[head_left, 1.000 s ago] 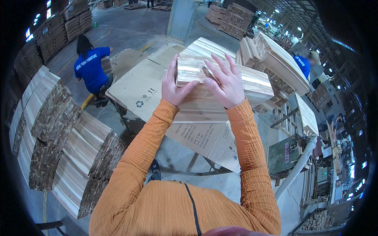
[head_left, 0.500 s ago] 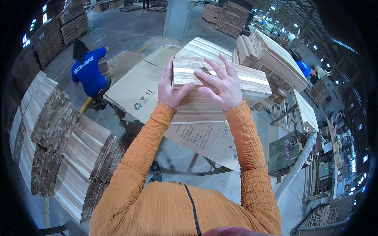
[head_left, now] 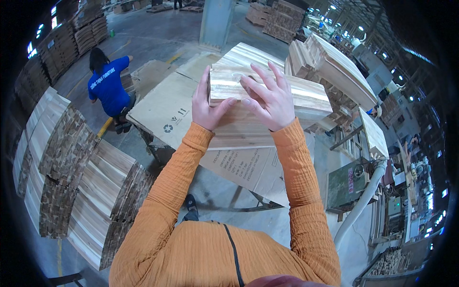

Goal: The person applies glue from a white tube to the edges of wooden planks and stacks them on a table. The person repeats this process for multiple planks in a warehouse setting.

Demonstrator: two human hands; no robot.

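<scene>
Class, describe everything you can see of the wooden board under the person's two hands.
The wooden board is a pale, flat panel of glued strips with streaky brown grain. It lies atop a stack of similar boards on a cardboard-covered table. The left hand grips its near left end; the right hand lies spread flat on top.

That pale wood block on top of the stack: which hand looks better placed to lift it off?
Probably the left hand: it wraps the wood block at its left end, thumb along the front. The right hand only lies flat on top, fingers spread.
</scene>
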